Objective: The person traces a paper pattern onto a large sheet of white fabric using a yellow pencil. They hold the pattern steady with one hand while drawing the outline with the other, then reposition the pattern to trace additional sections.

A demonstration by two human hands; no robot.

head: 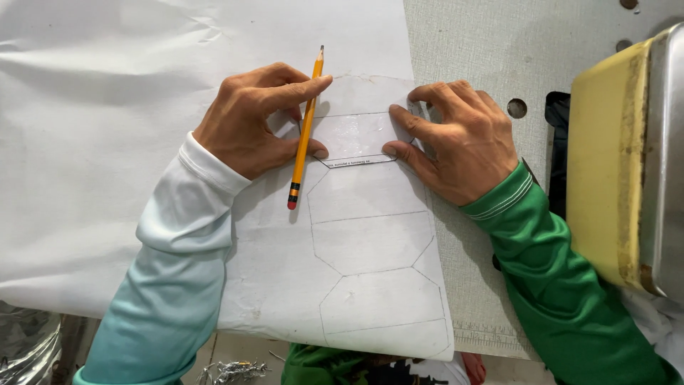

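I see my left hand [253,117] near the centre of the frame, fingers closed around a yellow pencil [306,125], thumb and forefinger pinching it mid-shaft. The pencil stands nearly upright in the picture, its point toward the top edge and its dark eraser end toward the bottom, just left of a clear template [356,137]. That template is a small, glossy, six-sided piece lying flat on the white fabric [370,242] at centre frame. My right hand [459,139] sits just right of it, empty of any tool, fingers spread and bent, the fingertips [394,113] pressing down on the template's right edge.

Below the template, toward the bottom of the frame, pencil outlines [370,242] of the same shape run down the fabric in a stacked row. A large white paper sheet [92,142] fills the left half. Grey tabletop [499,50] with round holes shows at upper right, and a yellow and metal machine housing [620,157] occupies the right edge.
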